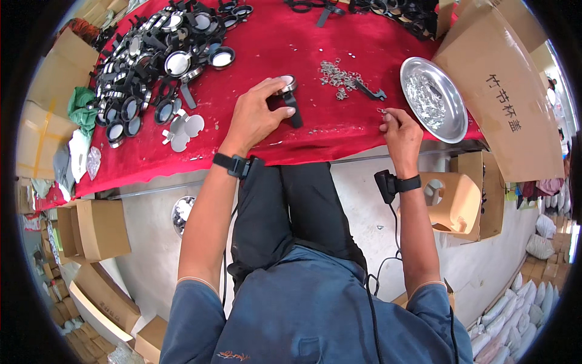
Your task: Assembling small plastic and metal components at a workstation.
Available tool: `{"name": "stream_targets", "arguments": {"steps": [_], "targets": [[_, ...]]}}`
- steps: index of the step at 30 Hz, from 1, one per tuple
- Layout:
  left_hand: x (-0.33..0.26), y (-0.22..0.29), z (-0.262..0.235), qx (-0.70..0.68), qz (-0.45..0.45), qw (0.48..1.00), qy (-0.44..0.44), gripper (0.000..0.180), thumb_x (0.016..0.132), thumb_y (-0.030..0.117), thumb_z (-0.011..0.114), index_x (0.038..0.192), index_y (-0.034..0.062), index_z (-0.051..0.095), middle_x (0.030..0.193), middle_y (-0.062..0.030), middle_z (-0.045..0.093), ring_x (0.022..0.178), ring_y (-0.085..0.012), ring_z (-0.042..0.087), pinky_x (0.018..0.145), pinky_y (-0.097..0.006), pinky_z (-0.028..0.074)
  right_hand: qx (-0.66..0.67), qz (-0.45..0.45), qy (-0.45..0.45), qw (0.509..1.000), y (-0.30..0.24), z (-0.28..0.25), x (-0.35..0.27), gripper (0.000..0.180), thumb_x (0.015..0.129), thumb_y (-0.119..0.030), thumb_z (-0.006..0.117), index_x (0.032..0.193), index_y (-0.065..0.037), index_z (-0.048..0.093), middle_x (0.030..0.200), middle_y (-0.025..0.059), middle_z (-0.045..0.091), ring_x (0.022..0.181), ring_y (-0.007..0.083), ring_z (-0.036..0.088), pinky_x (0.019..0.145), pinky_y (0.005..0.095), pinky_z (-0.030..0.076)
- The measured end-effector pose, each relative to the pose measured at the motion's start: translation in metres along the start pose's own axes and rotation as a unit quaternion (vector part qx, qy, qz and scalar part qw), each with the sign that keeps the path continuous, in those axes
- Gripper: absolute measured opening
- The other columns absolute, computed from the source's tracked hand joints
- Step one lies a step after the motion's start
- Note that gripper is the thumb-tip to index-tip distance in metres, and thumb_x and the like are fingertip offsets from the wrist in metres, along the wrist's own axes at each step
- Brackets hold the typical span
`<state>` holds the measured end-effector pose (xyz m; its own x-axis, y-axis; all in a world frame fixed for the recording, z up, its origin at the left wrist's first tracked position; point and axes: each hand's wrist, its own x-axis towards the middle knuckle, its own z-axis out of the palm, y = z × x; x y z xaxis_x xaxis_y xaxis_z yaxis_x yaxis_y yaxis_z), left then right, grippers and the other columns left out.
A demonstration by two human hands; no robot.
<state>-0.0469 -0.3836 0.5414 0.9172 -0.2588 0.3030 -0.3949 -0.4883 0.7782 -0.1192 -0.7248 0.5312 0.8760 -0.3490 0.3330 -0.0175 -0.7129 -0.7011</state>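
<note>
My left hand (250, 118) is closed around a round black lid (289, 85) with a silvery rim and a black strap (294, 115) hanging toward me. Thumb and fingers grip it from its left side, just above the red cloth. To the right, my right hand (402, 133) pinches a tiny metal clip (381, 110) between thumb and fingertips; its exact shape is too small to tell. Between the hands, further back, lies a loose heap of small metal clips (339, 74). A dark strap-like piece with a hooked end (371, 91) rests at the heap's right edge.
A shallow steel bowl (453, 134) of small shiny parts stands on the right, beside a tall carton (503, 91). Many black lids (142, 60) are piled at the back left of the red cloth (267, 39). White discs (182, 130) lie nearer. A yellow stool (451, 203) stands below the table.
</note>
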Motion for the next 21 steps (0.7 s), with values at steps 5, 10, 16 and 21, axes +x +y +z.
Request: {"name": "stream_targets", "arguments": {"steps": [5, 10, 16, 21], "targets": [[0.019, 0.009, -0.003, -0.012, 0.025, 0.997, -0.074, 0.061, 0.084, 0.013, 0.088, 0.142, 0.0034, 0.072, 0.145, -0.0202, 0.071, 0.141, -0.036, 0.065, 0.12, -0.04, 0.05, 0.188, 0.078, -0.105, 0.974, -0.041, 0.025, 0.011, 0.021, 0.104, -0.007, 0.07, 0.119, 0.0, 0.082, 0.086, 0.0072, 0.078, 0.071, 0.0113, 0.072, 0.061, 0.0289, 0.058], [0.025, 0.0, -0.002, 0.04, 0.068, 0.995, -0.057, 0.057, 0.087, 0.015, 0.086, 0.141, 0.0026, 0.071, 0.139, -0.0178, 0.075, 0.124, -0.0353, 0.073, 0.112, -0.041, 0.056, 0.181, -0.024, -0.167, 0.969, -0.073, 0.08, 0.02, 0.022, 0.1, -0.003, 0.07, 0.117, -0.005, 0.084, 0.093, 0.012, 0.078, 0.076, 0.0211, 0.074, 0.07, 0.0357, 0.06], [0.029, -0.005, -0.008, 0.051, 0.054, 0.993, -0.087, 0.052, 0.091, 0.015, 0.081, 0.141, 0.0036, 0.071, 0.134, -0.0188, 0.076, 0.12, -0.0374, 0.074, 0.109, -0.042, 0.057, 0.087, -0.343, -0.016, 0.935, -0.103, 0.101, 0.025, 0.021, 0.091, 0.001, 0.073, 0.107, -0.007, 0.082, 0.095, 0.0109, 0.073, 0.087, 0.0323, 0.074, 0.072, 0.0424, 0.06], [0.034, 0.001, -0.013, 0.073, 0.026, 0.99, -0.119, 0.048, 0.097, 0.022, 0.076, 0.142, 0.0081, 0.071, 0.13, -0.0192, 0.077, 0.118, -0.0389, 0.074, 0.103, -0.044, 0.058, -0.007, -0.432, -0.004, 0.902, -0.1, 0.108, 0.028, 0.023, 0.085, 0.0, 0.075, 0.103, -0.012, 0.082, 0.097, 0.0044, 0.073, 0.086, 0.0286, 0.075, 0.072, 0.0407, 0.062]]}}
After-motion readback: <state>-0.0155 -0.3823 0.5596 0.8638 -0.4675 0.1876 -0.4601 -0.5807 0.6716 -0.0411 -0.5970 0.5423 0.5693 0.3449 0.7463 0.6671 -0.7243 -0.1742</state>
